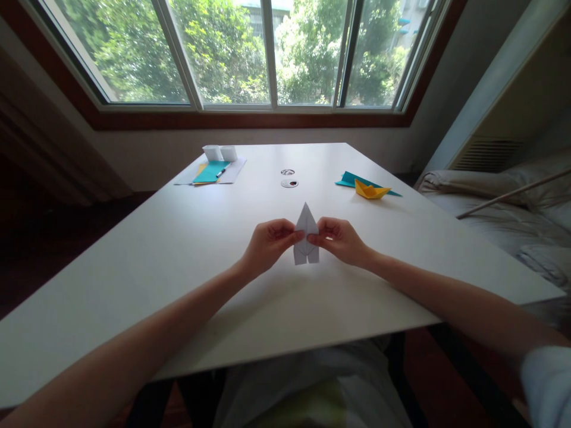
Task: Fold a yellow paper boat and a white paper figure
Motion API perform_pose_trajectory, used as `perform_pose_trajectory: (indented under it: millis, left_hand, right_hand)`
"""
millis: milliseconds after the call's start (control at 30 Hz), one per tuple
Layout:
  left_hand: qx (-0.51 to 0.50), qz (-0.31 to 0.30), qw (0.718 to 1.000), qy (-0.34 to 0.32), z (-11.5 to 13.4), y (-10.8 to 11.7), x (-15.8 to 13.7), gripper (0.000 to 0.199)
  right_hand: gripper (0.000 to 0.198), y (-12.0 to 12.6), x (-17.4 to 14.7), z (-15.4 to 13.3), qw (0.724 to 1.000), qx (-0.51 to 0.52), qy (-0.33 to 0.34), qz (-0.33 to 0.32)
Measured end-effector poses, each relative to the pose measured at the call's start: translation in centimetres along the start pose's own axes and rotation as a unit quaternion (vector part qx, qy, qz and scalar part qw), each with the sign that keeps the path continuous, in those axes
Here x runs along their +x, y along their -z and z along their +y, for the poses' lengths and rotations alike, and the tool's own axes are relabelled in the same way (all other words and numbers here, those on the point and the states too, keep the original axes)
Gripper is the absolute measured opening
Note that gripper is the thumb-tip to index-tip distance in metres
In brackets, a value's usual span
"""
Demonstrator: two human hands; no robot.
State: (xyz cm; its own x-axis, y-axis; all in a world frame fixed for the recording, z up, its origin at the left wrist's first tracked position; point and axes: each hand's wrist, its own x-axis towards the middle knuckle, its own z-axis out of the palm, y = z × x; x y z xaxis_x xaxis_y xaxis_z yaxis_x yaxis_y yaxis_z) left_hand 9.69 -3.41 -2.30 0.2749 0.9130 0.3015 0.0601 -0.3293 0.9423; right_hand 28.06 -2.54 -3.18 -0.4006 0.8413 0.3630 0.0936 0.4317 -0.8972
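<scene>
A folded white paper (306, 217) is held up just above the table, its pointed tip upward and two short flaps at the bottom split by a gap. My left hand (270, 242) pinches its left edge, thumb in front. On the opposite edge my right hand (341, 239) pinches it the same way, and both thumbs nearly meet at the centre crease. The fingertips behind the paper are hidden.
On the white table (178, 267) a yellow paper boat (371, 189) and a teal paper plane (352, 178) lie to the right. Two round stickers (289, 183) sit mid-table. Back left are teal paper (209, 172), a marker (222, 170) and white containers (228, 153).
</scene>
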Motion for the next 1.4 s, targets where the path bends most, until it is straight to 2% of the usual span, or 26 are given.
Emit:
perform_pose_trajectory:
  millis: [67, 200, 267, 367, 467, 567, 667, 767, 900, 1000, 1167, 1267, 1400]
  left_hand:
    - [0.006, -0.017, 1.000, -0.004, -0.1, 0.1, 0.0, 0.023]
    - [0.043, -0.059, 0.997, -0.007, -0.6, 0.5, 0.0, 0.041]
    - [0.078, -0.070, 0.994, -0.004, -0.9, 0.6, -0.1, 0.040]
    - [0.083, -0.067, 0.994, 0.008, -0.9, 0.6, -0.1, 0.027]
    - [0.040, -0.044, 0.998, 0.037, -0.6, 0.5, -0.1, 0.027]
    - [0.043, -0.038, 0.995, 0.087, -0.3, 0.6, -0.2, 0.033]
    - [0.082, -0.052, 0.988, 0.119, -0.5, 0.7, -0.2, 0.039]
    - [0.176, -0.067, 0.977, 0.104, -1.0, 0.9, -0.1, 0.034]
    - [0.373, -0.048, 0.926, 0.029, -1.6, 1.0, -0.1, 0.036]
    - [0.449, -0.048, 0.892, 0.021, -1.9, 1.0, -0.1, 0.046]
    - [0.472, -0.065, 0.879, 0.032, -2.3, 1.1, 0.0, 0.045]
    - [0.464, -0.062, 0.883, 0.039, -2.3, 1.1, 0.1, 0.045]
    - [0.434, -0.055, 0.898, 0.041, -2.1, 1.1, 0.2, 0.041]
  right_hand:
    - [0.025, 0.2, 0.1, 0.1, 1.000, -0.003, 0.002, 0.007]
    - [0.025, 0.6, 0.4, 0.5, 0.999, 0.009, -0.004, 0.031]
    - [0.026, 0.7, 0.5, 0.7, 0.999, 0.012, -0.013, 0.030]
    - [0.035, 0.8, 0.5, 0.7, 0.999, 0.022, -0.024, 0.020]
    - [0.048, 0.8, 0.5, 0.7, 0.999, 0.039, -0.029, 0.015]
    - [0.041, 0.8, 0.6, 1.0, 0.999, 0.029, -0.023, 0.011]
    - [0.031, 0.8, 0.6, 1.2, 0.999, -0.021, -0.033, -0.004]
    - [0.026, 0.7, 0.6, 1.0, 0.991, -0.126, -0.033, -0.005]
    - [0.022, 0.7, 0.5, 0.8, 0.963, -0.270, -0.022, -0.009]
    - [0.024, 0.9, 0.5, 1.3, 0.932, -0.360, -0.030, -0.023]
    - [0.026, 1.1, 0.5, 1.8, 0.910, -0.411, -0.045, -0.045]
    - [0.026, 1.2, 0.5, 1.8, 0.910, -0.407, -0.048, -0.057]
    - [0.028, 1.1, 0.5, 2.0, 0.921, -0.383, -0.049, -0.041]
